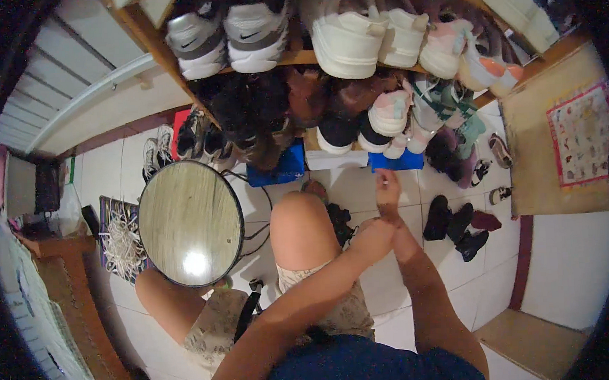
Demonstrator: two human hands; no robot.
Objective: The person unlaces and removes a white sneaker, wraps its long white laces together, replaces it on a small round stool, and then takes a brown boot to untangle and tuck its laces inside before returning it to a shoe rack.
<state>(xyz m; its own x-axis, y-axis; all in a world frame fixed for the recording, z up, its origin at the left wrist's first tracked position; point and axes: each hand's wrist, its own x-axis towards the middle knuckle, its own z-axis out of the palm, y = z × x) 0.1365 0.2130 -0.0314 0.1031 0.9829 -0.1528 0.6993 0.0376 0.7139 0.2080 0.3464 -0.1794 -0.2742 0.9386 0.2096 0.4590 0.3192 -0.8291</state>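
My left hand point(377, 232) reaches across my body and is wrapped around my right wrist. Beyond that grip, my right hand point(388, 190) points forward over the tiled floor, and I see nothing held in it. How far its fingers are bent is hard to make out. Just ahead of it lies a blue shoebox point(396, 161) under the shoe rack. My bare right knee point(303, 223) is left of both hands. Black shoes point(340, 221) on the floor are partly hidden beside that knee.
A round wood-grain stool or small table point(188, 215) stands at my left. Beside it, white shoelaces point(122, 244) are heaped on a striped cloth. The wooden shoe rack point(298, 58) ahead is packed with shoes. Several dark shoes point(456, 226) lie on the floor to the right.
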